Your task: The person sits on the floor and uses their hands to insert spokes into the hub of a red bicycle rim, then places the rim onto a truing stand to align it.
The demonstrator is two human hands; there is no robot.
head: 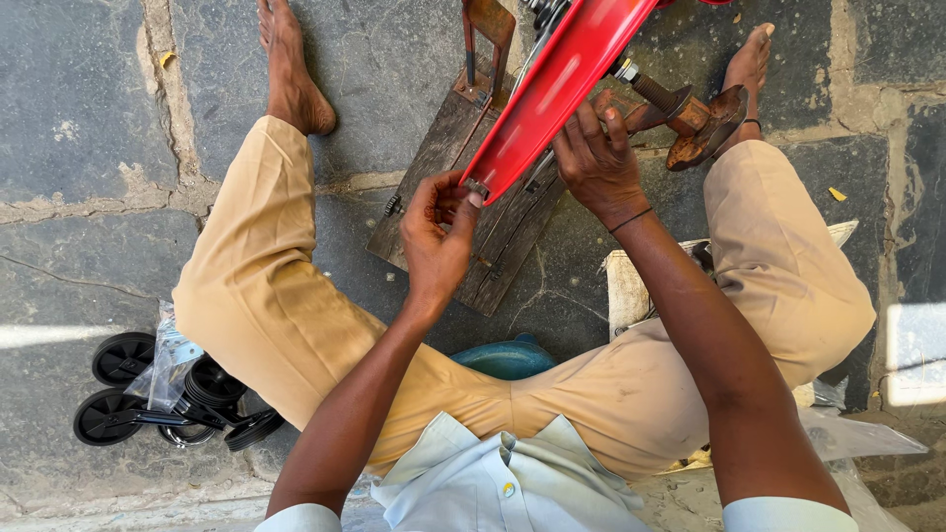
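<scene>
While in both hands [512, 187], red frame [562, 84] diagonal, low-left to up-right

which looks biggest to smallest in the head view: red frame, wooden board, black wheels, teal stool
1. wooden board
2. red frame, close to the board and cut off by the picture's edge, so unsure
3. black wheels, as a cluster
4. teal stool, mostly hidden
</scene>
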